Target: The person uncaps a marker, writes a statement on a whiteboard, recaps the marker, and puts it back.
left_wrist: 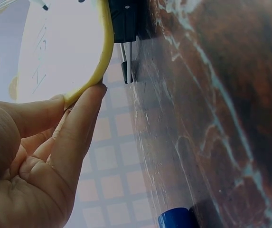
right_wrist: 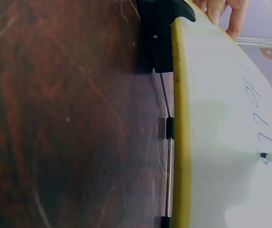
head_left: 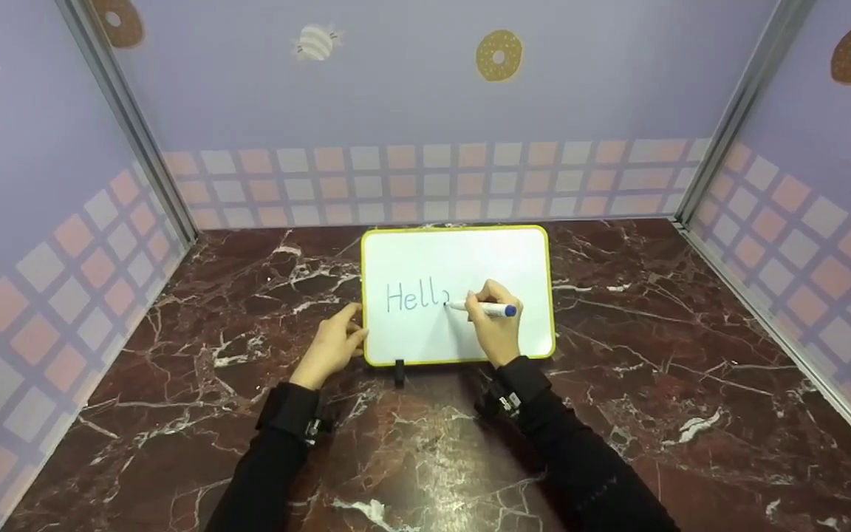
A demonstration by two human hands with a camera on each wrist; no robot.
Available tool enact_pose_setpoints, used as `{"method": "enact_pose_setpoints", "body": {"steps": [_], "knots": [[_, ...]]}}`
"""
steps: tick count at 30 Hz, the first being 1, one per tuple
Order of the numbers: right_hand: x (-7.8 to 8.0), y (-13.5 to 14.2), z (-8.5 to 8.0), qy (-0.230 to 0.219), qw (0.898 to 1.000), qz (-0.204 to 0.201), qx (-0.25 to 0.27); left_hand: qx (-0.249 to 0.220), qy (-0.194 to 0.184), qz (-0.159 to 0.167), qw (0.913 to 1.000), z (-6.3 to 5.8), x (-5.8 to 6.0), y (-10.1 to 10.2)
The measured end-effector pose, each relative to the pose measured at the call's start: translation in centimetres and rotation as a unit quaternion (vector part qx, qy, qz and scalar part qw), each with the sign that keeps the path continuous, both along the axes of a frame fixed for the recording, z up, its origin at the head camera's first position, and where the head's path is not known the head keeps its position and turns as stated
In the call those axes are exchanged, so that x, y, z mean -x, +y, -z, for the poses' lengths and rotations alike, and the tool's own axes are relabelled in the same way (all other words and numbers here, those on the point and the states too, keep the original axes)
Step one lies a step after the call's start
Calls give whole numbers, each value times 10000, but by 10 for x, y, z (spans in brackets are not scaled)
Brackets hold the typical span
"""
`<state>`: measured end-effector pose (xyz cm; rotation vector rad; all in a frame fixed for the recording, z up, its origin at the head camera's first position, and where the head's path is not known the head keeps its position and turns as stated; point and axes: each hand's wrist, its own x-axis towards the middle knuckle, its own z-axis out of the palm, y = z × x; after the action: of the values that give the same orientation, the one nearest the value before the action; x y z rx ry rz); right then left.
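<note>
A whiteboard [head_left: 462,258] with a yellow rim stands propped on the table, bearing the blue letters "Hell" and a partly drawn curve after them. My right hand [head_left: 498,318] grips a white marker [head_left: 496,309] with a blue end, its dark tip [right_wrist: 263,155] right at that curve. At the board's left edge, my left hand [head_left: 333,341] pinches the yellow rim [left_wrist: 108,42] between thumb and fingers. In the right wrist view, only the fingers [right_wrist: 235,16] of the left hand show at the far rim.
A black stand [head_left: 399,372] with thin metal rods [right_wrist: 169,175] supports the board from below and behind. Near the left wrist, a blue cylindrical piece [left_wrist: 177,218] is on the dark marbled table [head_left: 196,355]. Patterned purple walls [head_left: 411,103] enclose the back and sides.
</note>
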<state>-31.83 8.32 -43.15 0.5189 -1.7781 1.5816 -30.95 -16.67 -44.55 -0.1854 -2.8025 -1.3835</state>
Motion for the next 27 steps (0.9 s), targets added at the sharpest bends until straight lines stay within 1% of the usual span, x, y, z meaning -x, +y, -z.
{"method": "enact_pose_setpoints", "body": {"steps": [4, 7, 10, 14, 16, 19, 22, 27], "knots": [[2, -2, 0, 13, 9999, -134, 69, -101, 13, 27, 9999, 0, 0, 0], [4, -2, -4, 11, 9998, -73, 172, -145, 31, 29, 9999, 0, 0, 0], [6, 3, -8, -165, 9989, 17, 444, -111, 49, 22, 9999, 0, 0, 0], [7, 17, -9, -432, 9948, 64, 916, -45, 55, 16, 10000, -1, 0, -1], [7, 24, -9, -521, 9935, 62, 1013, 8, 63, 21, 10000, 0, 0, -1], [8, 32, -6, -632, 9938, 61, 910, 29, 6, -10, 10000, 0, 0, -2], [9, 35, -4, -683, 9954, 49, 673, 9, 2, 6, 10000, 1, 0, -3], [11, 35, -2, -578, 9972, 107, 461, -49, 9, 17, 10000, 1, 1, -1]]}}
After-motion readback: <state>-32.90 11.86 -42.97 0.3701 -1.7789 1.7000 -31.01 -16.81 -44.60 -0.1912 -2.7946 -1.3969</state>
